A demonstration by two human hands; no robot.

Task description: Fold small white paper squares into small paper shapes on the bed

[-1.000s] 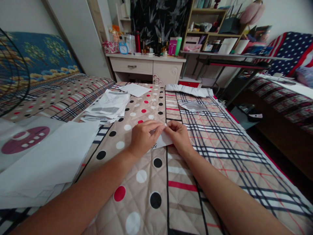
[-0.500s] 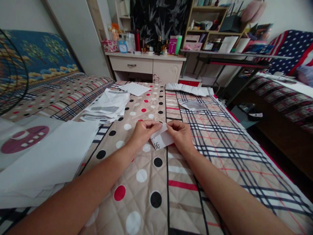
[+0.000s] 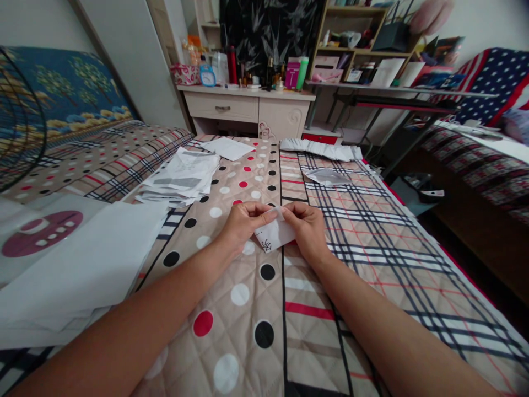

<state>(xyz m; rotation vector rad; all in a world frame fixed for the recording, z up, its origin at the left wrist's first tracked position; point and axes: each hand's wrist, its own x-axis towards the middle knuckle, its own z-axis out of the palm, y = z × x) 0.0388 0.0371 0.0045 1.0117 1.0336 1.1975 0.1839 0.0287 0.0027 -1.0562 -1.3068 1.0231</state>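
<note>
A small white piece of paper (image 3: 273,234) with dark handwriting is held between my two hands, a little above the patterned bedspread (image 3: 231,342). My left hand (image 3: 244,225) pinches its left upper edge between thumb and fingers. On the other side, my right hand (image 3: 305,223) pinches the upper right part, its thumb close to the left thumb. The top of the paper is folded over at the thumbs. Parts of the sheet behind the fingers are hidden.
Stacked papers (image 3: 177,173) lie at the left, with a white sheet (image 3: 228,148) beyond. Nearer sits a plastic bag with a purple print (image 3: 43,234) beside large white sheets (image 3: 95,259). A silver packet (image 3: 328,176) and a long white folded strip (image 3: 320,149) lie at the right.
The thumbs have come slightly closer along the top of the paper, and its upper flap is pressed down more. Both hands keep their pinch.
</note>
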